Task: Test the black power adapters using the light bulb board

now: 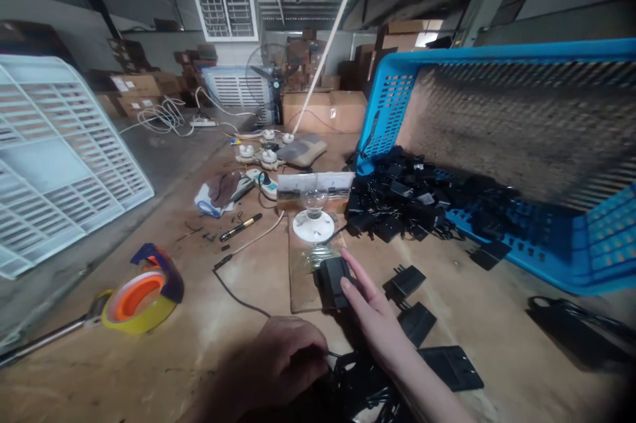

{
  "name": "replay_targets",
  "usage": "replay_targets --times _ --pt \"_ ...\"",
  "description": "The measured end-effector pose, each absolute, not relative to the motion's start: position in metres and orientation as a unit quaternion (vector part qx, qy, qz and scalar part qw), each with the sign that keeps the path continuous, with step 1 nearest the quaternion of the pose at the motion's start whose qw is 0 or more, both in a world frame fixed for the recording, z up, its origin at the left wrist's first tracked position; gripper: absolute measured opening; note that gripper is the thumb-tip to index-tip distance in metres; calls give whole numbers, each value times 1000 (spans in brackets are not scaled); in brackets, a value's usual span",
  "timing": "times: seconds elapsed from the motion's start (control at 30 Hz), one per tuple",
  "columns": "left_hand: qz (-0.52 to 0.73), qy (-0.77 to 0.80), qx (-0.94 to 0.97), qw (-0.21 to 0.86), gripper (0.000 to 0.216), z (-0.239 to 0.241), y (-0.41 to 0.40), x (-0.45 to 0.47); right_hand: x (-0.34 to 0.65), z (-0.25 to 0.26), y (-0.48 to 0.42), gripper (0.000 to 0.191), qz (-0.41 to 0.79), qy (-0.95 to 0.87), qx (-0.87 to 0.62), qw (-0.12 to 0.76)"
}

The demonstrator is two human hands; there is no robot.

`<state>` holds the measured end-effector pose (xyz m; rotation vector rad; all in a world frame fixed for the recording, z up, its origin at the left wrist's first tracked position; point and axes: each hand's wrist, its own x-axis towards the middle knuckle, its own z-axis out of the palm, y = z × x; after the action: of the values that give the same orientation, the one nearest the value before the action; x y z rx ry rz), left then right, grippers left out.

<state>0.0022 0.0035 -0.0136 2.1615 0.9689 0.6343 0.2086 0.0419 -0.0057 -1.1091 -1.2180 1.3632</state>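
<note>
Black plastic power adapter (332, 282): on brown board (301, 294), toward bench (209, 350) front edge.
Right hand (375, 317): open, fingers steadying adapter's right side.
Left hand (281, 360): clenched beside tangled black cords (362, 390); held item unclear.

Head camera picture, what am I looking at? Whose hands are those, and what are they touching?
This picture comes from a camera worn on a person's head, so you see what they see when they look down. No robot here, just their two bare hands. The right hand rests its fingertips on a black plug-in adapter. The left hand is curled next to a tangle of black cords. On the wooden table, a blue plastic crate lies tipped over beside a heap of black adapters.
</note>
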Motion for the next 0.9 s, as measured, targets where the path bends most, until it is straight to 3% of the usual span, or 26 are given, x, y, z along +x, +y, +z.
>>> replay_targets --times 0.47,0.67,0.77,0.9 --pt "228 428 842 238 32 -26 3 3 194 -24 45 65 559 -473 -467 495" --pt "277 433 822 245 26 -31 10 2 196 -22 48 64 558 -510 -457 468" --pt "263 406 840 244 27 -30 10 1 221 0 54 52 419 -626 -496 431" --pt "196 370 868 269 29 -31 10 0 303 38 67 41 145 -689 -678 211"
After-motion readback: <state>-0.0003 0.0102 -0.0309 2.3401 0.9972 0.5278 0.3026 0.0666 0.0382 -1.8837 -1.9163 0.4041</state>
